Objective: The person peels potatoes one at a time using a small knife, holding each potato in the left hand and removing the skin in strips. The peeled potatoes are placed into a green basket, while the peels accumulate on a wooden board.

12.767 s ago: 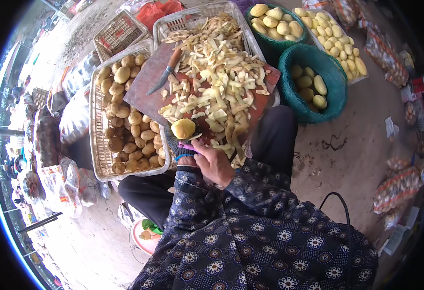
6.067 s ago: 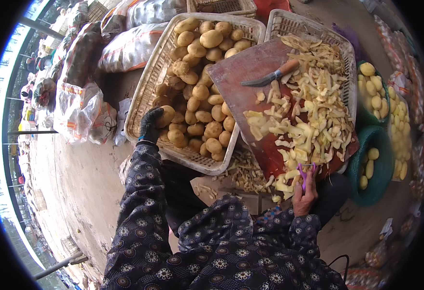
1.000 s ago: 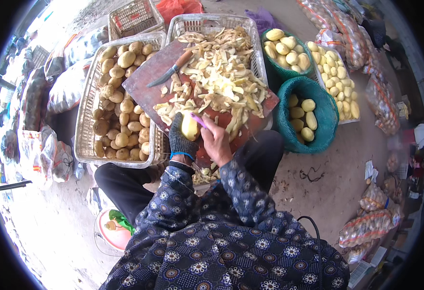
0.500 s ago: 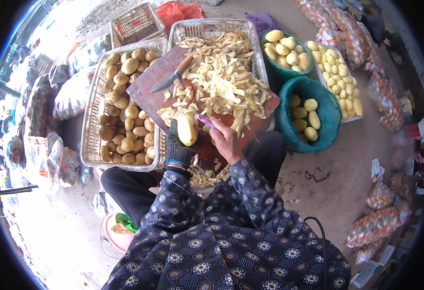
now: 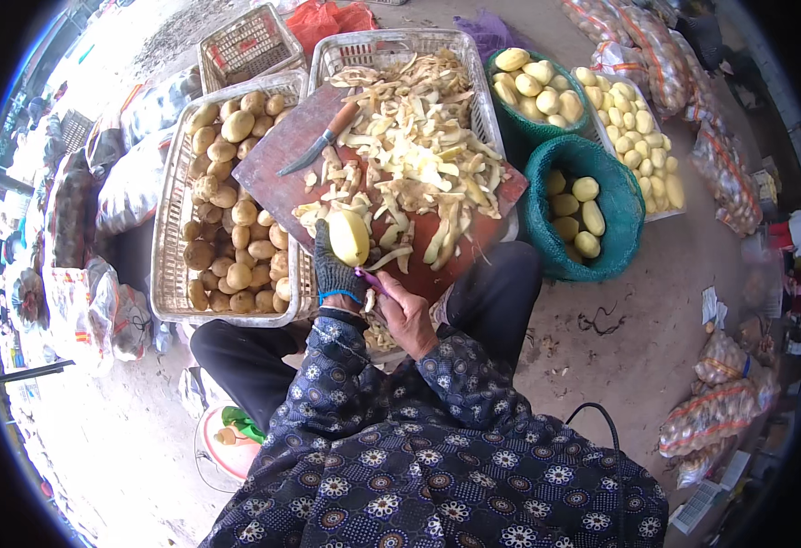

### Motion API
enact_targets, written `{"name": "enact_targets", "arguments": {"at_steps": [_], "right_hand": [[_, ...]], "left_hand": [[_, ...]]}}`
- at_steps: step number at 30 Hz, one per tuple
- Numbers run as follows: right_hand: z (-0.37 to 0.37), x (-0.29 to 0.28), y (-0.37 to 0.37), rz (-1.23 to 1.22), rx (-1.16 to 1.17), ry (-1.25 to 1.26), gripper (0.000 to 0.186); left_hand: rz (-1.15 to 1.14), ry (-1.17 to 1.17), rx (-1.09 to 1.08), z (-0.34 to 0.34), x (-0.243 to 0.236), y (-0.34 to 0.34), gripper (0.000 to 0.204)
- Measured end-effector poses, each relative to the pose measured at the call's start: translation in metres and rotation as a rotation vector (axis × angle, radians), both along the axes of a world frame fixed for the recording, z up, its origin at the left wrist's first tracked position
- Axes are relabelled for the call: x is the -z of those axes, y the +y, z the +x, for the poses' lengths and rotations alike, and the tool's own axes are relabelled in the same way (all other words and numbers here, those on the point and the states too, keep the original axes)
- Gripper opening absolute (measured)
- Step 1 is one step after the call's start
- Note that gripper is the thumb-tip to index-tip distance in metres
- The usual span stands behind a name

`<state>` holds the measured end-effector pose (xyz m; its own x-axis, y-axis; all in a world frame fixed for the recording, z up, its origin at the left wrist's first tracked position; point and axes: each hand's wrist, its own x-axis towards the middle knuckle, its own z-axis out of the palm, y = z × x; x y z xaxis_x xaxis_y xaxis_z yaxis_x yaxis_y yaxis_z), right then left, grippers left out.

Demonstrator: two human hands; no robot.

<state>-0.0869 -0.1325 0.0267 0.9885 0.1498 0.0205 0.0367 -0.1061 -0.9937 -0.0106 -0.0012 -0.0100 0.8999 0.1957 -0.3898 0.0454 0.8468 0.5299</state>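
A pale, peeled-looking potato (image 5: 349, 236) is gripped in my left hand (image 5: 337, 274), which wears a dark knit glove with a blue cuff. My bare right hand (image 5: 404, 314) is closed round a purple peeler (image 5: 370, 281), its head at the near end of the potato. Beneath both hands lies a worn reddish board (image 5: 268, 173), heaped with potato peelings (image 5: 423, 155). On the board's left part rests a knife (image 5: 323, 137) with a wooden handle. Part of the peeler is hidden by my fingers.
A white crate of unpeeled potatoes (image 5: 236, 228) stands left of the board. On the right are two green mesh-lined containers (image 5: 542, 219) (image 5: 501, 105) and a crate (image 5: 681, 216), all holding peeled potatoes. Filled net sacks (image 5: 711, 416) lie along the right side.
My right hand has moved down and left, drawing the peeler from the potato's upper right side to its near end. The potato has tilted slightly in my left hand.
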Motion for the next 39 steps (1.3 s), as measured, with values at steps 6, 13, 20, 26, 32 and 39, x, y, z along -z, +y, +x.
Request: {"name": "enact_targets", "arguments": {"at_steps": [6,13,20,26,32,39], "right_hand": [[0.017,-0.020,-0.023,-0.146,0.101,-0.216,0.035],[0.028,-0.015,0.018,-0.394,0.063,-0.240,0.037],[0.025,-0.006,-0.019,0.061,-0.134,-0.009,0.035],[0.037,-0.025,-0.049,-0.119,-0.144,-0.014,0.036],[0.075,0.000,0.022,-0.048,0.262,-0.335,0.035],[0.073,0.011,0.024,0.013,0.235,-0.096,0.038]], "left_hand": [[0.484,0.002,-0.129,-0.001,-0.001,-0.001,0.041],[-0.269,-0.048,-0.033,0.011,0.007,-0.001,0.045],[-0.123,0.035,0.027,0.004,-0.013,-0.002,0.043],[0.085,-0.089,0.102,0.004,-0.018,0.010,0.042],[-0.252,-0.114,0.259,-0.003,-0.033,-0.006,0.042],[0.424,0.235,-0.233,-0.001,-0.007,-0.014,0.037]]}}
